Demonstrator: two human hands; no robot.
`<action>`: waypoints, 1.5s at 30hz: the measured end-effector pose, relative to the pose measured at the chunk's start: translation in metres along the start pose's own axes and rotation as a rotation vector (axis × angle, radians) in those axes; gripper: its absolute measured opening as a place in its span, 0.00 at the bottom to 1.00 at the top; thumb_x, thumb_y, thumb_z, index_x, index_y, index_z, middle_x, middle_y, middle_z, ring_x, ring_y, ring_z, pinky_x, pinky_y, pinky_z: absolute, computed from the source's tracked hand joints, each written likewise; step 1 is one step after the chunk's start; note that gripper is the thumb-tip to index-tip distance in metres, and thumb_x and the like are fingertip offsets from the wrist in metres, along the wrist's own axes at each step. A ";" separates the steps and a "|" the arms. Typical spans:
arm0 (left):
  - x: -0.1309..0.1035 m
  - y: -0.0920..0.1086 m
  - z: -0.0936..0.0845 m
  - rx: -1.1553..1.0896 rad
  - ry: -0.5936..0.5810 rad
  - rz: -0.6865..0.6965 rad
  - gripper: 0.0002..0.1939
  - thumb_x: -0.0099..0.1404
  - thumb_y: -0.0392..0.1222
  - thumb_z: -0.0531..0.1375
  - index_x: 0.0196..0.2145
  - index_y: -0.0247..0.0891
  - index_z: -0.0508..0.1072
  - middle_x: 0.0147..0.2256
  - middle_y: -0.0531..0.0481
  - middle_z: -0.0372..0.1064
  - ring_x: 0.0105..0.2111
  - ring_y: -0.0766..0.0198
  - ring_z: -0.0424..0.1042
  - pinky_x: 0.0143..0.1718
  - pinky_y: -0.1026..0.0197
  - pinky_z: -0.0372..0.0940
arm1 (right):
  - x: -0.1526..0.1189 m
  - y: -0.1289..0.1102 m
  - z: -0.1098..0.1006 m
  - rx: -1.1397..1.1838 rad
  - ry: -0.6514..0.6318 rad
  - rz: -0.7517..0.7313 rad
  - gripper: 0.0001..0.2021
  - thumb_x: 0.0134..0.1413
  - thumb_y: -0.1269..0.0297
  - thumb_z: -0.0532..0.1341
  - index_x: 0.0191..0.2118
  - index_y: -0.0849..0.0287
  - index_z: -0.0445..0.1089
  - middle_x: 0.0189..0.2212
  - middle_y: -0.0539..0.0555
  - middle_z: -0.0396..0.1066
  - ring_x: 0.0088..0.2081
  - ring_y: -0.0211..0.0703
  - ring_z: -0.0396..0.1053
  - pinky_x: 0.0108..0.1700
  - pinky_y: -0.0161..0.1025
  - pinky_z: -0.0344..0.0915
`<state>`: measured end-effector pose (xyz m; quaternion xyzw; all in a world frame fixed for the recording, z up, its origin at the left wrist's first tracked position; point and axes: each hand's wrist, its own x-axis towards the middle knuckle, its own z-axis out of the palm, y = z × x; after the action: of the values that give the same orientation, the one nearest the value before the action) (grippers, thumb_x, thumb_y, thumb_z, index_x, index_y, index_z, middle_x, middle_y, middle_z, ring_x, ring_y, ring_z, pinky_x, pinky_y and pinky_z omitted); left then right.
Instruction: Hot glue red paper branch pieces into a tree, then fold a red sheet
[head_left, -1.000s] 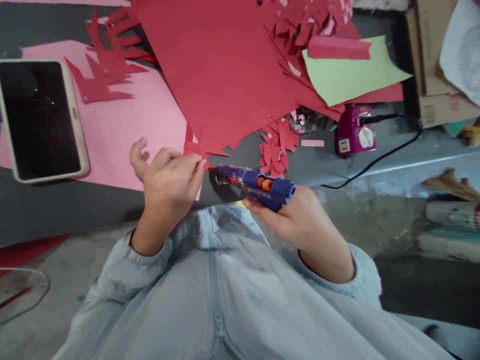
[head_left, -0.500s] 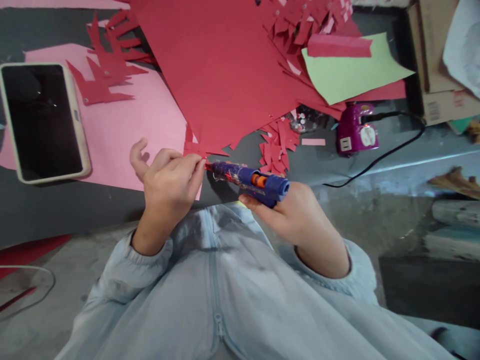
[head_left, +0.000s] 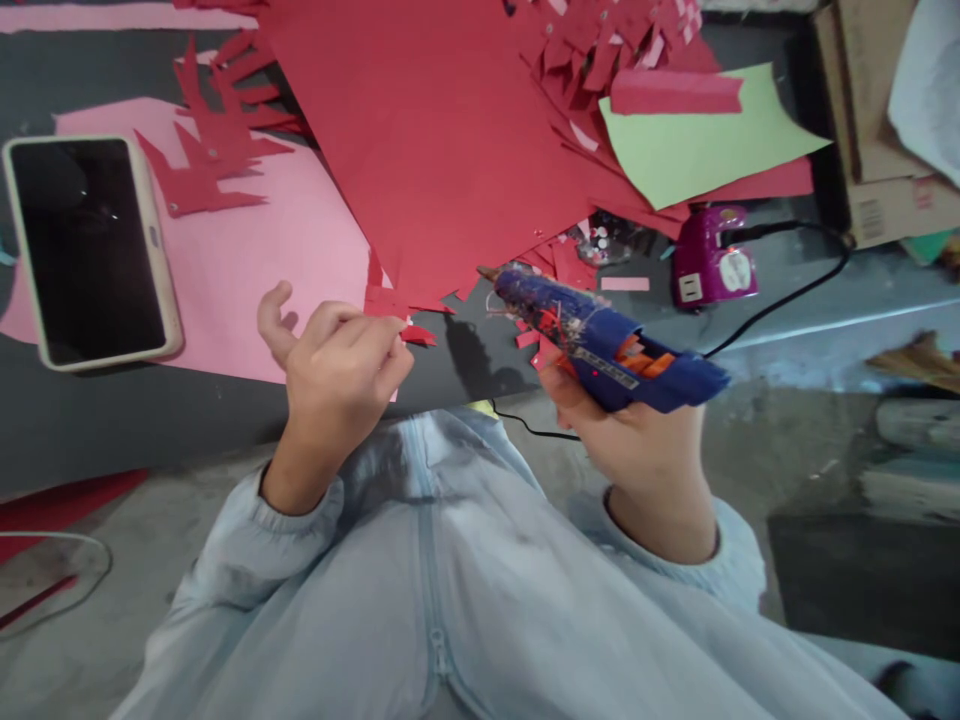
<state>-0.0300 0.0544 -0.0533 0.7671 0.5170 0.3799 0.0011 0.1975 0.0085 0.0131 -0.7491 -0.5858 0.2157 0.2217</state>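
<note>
Currently, bare table [head_left: 469,375] separates the hands near its edge. Right hand [head_left: 637,440] curls closed round gun [head_left: 600,335]; left hand [head_left: 341,360], thumb and finger together, pinches cutout [head_left: 421,338].

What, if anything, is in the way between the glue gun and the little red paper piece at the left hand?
Nothing visible stands between the glue gun in the right hand and the red paper piece at the left hand; just flat red paper and dark tabletop lie below.
</note>
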 end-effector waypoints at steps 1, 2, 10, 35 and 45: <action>0.000 0.000 -0.001 0.017 -0.027 0.004 0.06 0.63 0.39 0.60 0.30 0.49 0.73 0.22 0.60 0.70 0.30 0.61 0.71 0.57 0.36 0.52 | 0.000 0.001 0.001 0.014 0.005 -0.005 0.22 0.51 0.37 0.59 0.33 0.53 0.68 0.21 0.50 0.70 0.19 0.42 0.65 0.27 0.43 0.66; 0.000 0.001 -0.003 0.030 -0.057 0.004 0.06 0.63 0.38 0.60 0.30 0.50 0.74 0.23 0.59 0.72 0.31 0.60 0.72 0.57 0.35 0.51 | 0.001 0.002 0.003 0.023 0.004 -0.011 0.22 0.51 0.37 0.60 0.33 0.53 0.68 0.22 0.50 0.70 0.19 0.41 0.65 0.26 0.42 0.66; -0.003 0.005 -0.009 0.024 -0.181 -0.004 0.11 0.63 0.34 0.60 0.35 0.52 0.77 0.32 0.57 0.78 0.34 0.57 0.71 0.57 0.32 0.47 | 0.003 0.009 0.009 -0.002 0.002 -0.074 0.18 0.55 0.44 0.60 0.35 0.55 0.71 0.25 0.54 0.73 0.20 0.43 0.68 0.25 0.43 0.65; -0.006 0.031 -0.022 0.335 -0.305 0.130 0.15 0.67 0.32 0.54 0.48 0.40 0.74 0.37 0.47 0.76 0.34 0.57 0.68 0.56 0.29 0.54 | 0.002 0.026 0.018 -0.007 0.094 -0.239 0.15 0.54 0.48 0.61 0.33 0.55 0.71 0.23 0.51 0.73 0.26 0.48 0.74 0.30 0.43 0.70; -0.007 0.044 -0.020 0.360 -0.333 0.091 0.14 0.67 0.32 0.55 0.47 0.42 0.74 0.38 0.46 0.74 0.36 0.57 0.70 0.59 0.29 0.53 | 0.002 0.031 0.020 0.041 0.094 -0.297 0.12 0.56 0.50 0.61 0.32 0.54 0.70 0.21 0.51 0.71 0.24 0.47 0.73 0.29 0.44 0.70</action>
<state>-0.0081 0.0208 -0.0254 0.8293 0.5341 0.1497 -0.0676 0.2108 0.0049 -0.0211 -0.6588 -0.6745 0.1571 0.2938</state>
